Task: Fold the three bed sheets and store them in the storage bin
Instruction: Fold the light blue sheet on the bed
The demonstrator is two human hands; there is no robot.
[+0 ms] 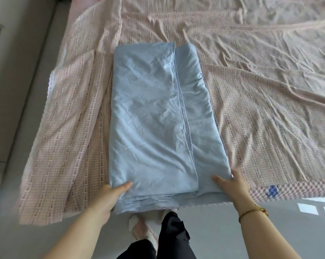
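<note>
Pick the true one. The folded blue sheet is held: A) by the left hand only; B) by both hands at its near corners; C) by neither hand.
B: the left hand and right hand each grip a near corner of the blue sheet, thumbs on top.

- The middle of the bed is taken up by a folded light-blue sheet (152, 113) of smooth fabric, laid lengthwise.
- Its two near corners are blocked by the left hand (109, 195) and the right hand (230, 186), each with a thumb on top of the fabric.
- Wide flat room is offered to the right and beyond, over a wrinkled pink checked sheet (260, 90).
- On the left, only a narrower strip is left before the bed edge.
- Below the near edge, the grey floor (223, 230) is partly blocked by legs in black trousers (173, 234).
</note>
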